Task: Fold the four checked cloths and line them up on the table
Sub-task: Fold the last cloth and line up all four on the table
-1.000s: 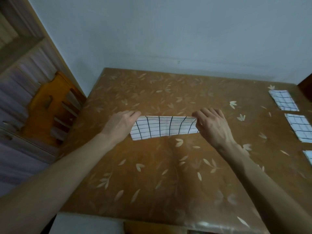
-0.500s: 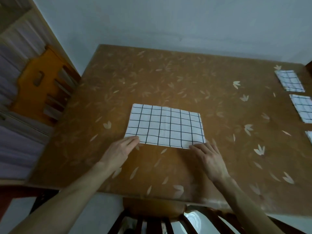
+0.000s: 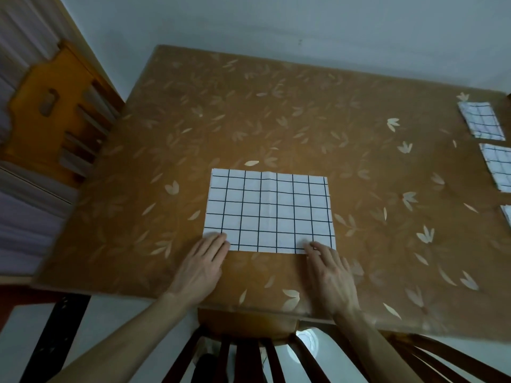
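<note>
Head view: brown tabletop [image 3: 276,111] with pale leaf print under a glossy cover, pushed against a plain light wall [image 3: 276,20]. White checked cloth [image 3: 269,211] lies flat near the front middle, a faint vertical crease down its centre. Left hand [image 3: 200,268] open, fingers flat on the cloth's near-left corner; right hand [image 3: 330,275] open, fingertips pressing the near-right corner. Three folded checked cloths along the right edge: far one [image 3: 482,121], middle one [image 3: 497,167], near one [image 3: 507,215] mostly cut off by the frame. Orange wooden chair [image 3: 52,106] at left, dark slatted chair back [image 3: 249,357] below the table's near edge.
</note>
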`<state>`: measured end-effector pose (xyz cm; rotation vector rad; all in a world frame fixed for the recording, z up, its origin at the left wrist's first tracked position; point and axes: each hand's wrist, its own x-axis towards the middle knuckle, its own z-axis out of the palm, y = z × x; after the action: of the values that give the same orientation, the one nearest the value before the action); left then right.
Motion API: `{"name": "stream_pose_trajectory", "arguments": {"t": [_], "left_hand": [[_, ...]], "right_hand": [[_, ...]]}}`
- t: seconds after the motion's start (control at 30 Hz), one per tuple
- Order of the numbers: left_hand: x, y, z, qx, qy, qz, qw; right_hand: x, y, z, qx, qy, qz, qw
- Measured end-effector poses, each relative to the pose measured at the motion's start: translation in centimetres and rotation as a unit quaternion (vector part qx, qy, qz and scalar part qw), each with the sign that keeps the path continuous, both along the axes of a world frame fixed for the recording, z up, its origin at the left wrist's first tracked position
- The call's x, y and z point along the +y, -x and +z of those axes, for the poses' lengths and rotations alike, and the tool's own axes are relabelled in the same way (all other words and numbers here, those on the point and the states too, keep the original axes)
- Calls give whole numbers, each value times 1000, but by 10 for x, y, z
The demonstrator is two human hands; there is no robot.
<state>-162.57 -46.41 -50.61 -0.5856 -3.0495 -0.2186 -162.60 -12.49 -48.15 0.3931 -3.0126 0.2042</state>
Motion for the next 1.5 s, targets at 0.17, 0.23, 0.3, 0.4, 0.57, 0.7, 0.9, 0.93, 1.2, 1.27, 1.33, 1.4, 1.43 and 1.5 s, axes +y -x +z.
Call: {"name": "stream_pose_trajectory", "arguments": {"t": [0.17, 0.23, 0.3, 0.4, 0.57, 0.7, 0.9, 0.93, 1.2, 1.27, 1.33, 1.4, 1.43, 1.5], "left_hand": [[45, -19, 3, -18, -50, -28, 998], [53, -20, -2, -45, -40, -33, 998], [54, -24, -7, -65, -32, -18, 997], [52, -24, -8, -74, -36, -17, 996], [50, -23, -5, -98, -36, -14, 994], [49, -22, -2, -98, -38, -16, 994], [50, -23, -2, -93, -43, -15, 995], [50, -23, -2, -92, -43, -16, 995], [46, -20, -2, -82, -33, -28, 996], [46, -20, -1, -83, -34, -29, 996], [46, -20, -1, -83, -25, -30, 996], [45, -18, -1, -90, -20, -13, 996], [44, -18, -1, -97, -23, 1, 995], [40, -18, -1, -110, -24, 13, 994]], "right_hand": [[-70, -17, -12, -67, 73, 103, 990], [-90, -18, -20, -92, 73, 114, 986], [-99, -22, -28, -105, 66, 100, 987], [-94, -23, -34, -100, 55, 103, 988], [-71, -23, -32, -106, 31, 82, 990], [-39, -26, -31, -118, 16, 26, 993], [-7, -35, -30, -124, 12, -74, 989], [-4, -37, -30, -125, 14, -92, 988], [-2, -40, -29, -122, 57, -212, 968], [-1, -40, -28, -121, 58, -212, 968], [-1, -39, -28, -119, 58, -214, 968], [-1, -38, -28, -115, 60, -216, 968], [-2, -38, -27, -111, 60, -218, 968], [-3, -38, -27, -107, 63, -219, 968]]}}
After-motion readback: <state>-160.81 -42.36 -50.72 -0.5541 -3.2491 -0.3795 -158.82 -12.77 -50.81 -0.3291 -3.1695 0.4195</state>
